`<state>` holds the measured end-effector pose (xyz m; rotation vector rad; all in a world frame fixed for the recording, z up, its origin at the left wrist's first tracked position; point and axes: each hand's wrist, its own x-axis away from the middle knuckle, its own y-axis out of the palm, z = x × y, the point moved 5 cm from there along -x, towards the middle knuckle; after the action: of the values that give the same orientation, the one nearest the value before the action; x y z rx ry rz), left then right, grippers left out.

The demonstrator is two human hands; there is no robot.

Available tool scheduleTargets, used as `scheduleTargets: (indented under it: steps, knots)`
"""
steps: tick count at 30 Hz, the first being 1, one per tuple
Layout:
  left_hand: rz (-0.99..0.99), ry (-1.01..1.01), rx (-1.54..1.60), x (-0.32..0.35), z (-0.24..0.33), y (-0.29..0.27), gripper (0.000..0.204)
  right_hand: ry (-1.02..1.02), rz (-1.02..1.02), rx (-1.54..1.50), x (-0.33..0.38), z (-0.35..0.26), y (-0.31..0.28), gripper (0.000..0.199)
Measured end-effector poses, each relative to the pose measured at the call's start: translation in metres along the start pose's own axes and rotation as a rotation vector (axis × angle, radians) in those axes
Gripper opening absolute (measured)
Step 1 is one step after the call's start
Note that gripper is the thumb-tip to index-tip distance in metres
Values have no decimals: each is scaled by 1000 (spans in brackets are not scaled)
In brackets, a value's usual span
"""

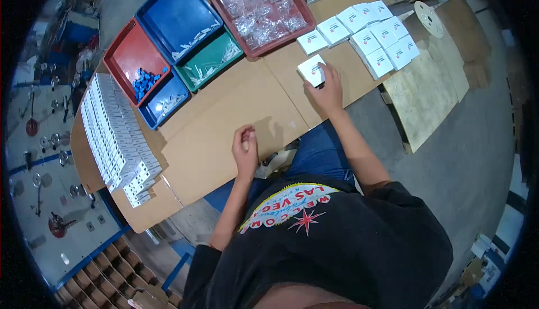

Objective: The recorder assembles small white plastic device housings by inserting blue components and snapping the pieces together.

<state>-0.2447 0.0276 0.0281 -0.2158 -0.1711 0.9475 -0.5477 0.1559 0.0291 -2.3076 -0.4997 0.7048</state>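
My right hand (327,89) grips the near right edge of a small white box (308,71) with print on its top. The box is at the cardboard-covered table (236,107), apart from the stacked boxes behind it. My left hand (245,145) is near the table's front edge, its fingers curled in and nothing visible in them. Rows of similar white boxes (366,40) stand beyond my right hand.
To the left stand a blue tray (171,5), a green tray (196,59) of small white parts, a red tray (126,50) of blue pieces, a small blue tray (177,90), and stacked white cartons (115,135). A maroon tray (252,48) holds clear plastic bags.
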Motion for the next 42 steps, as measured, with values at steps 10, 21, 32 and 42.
scheduleTargets:
  steps: [10, 21, 32, 42]
  knots:
    - [-329, -419, 543, -44, 48, 72, 42, -170, -192, -382, 44, -118, -33, 80]
    - [-341, -277, 978, -26, 52, 35, 37, 149, -559, -781, 45, -120, -27, 26]
    - [-341, -114, 538, -16, 94, -8, 31, 42, -553, -769, 55, -142, -34, 30]
    - [-355, 49, 44, 7, 120, -16, 42, -74, -695, -835, 51, -157, -45, 39]
